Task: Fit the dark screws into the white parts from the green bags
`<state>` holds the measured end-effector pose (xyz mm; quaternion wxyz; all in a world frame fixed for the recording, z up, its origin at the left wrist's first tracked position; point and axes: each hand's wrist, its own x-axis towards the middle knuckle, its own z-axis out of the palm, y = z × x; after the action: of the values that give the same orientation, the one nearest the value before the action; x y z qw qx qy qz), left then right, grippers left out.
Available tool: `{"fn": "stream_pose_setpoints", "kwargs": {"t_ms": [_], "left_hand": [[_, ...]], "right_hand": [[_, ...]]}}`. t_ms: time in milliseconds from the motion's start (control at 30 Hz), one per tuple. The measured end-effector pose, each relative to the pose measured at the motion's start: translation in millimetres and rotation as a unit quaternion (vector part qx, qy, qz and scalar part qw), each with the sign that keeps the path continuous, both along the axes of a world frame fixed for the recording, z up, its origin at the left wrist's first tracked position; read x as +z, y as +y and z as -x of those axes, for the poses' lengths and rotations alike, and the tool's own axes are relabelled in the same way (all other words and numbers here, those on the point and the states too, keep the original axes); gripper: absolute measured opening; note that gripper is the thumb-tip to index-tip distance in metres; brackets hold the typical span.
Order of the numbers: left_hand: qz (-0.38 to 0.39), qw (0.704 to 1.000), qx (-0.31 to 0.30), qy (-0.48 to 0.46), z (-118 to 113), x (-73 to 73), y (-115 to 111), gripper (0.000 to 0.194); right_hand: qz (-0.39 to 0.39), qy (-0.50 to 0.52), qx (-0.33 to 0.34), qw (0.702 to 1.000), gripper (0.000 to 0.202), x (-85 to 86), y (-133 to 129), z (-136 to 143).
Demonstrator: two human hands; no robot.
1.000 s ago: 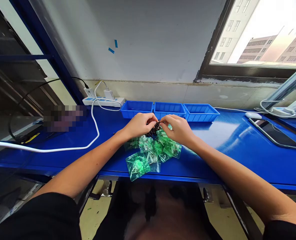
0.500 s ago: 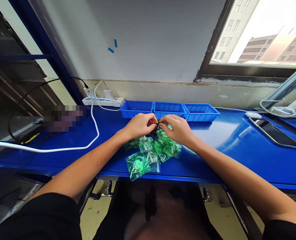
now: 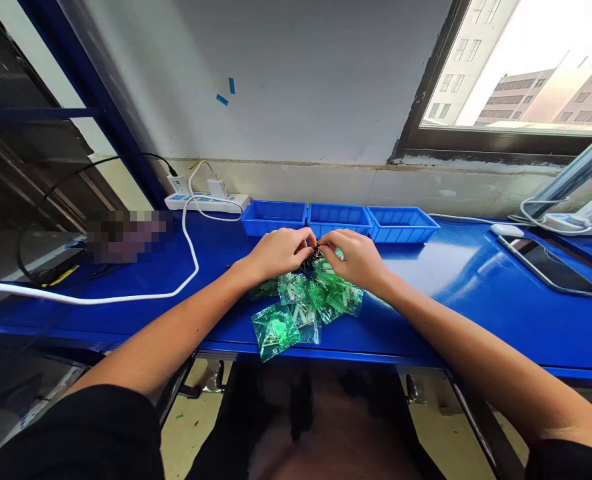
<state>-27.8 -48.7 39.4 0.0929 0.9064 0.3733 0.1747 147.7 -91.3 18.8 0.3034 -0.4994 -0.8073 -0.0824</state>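
Observation:
My left hand (image 3: 282, 252) and my right hand (image 3: 352, 256) meet fingertip to fingertip over a small heap of dark pieces (image 3: 308, 263). Both are closed in a pinch; what sits between the fingers is too small to name. Just in front of them lie several clear packets with green and white parts inside (image 3: 326, 293). One green packet (image 3: 276, 331) rests nearest the table's front edge.
Three blue trays (image 3: 340, 219) stand in a row behind my hands. A power strip (image 3: 236, 201) with a white cable (image 3: 190, 247) is at the left. A phone (image 3: 551, 265) and a white case (image 3: 507, 231) lie at the right.

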Motion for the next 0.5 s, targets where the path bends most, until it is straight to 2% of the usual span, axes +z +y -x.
{"fn": "stream_pose_setpoints", "kwargs": {"t_ms": [233,500], "left_hand": [[0.002,1.000,-0.010,0.009,-0.4,0.0,0.0,0.025],[0.001,1.000,0.003,0.005,-0.6,1.4,-1.0,0.020]], "right_hand": [[-0.001,-0.003,0.001,1.000,0.012,0.4,-0.1,-0.4],[-0.009,-0.001,0.005,1.000,0.014,-0.7,0.2,-0.3]]}}
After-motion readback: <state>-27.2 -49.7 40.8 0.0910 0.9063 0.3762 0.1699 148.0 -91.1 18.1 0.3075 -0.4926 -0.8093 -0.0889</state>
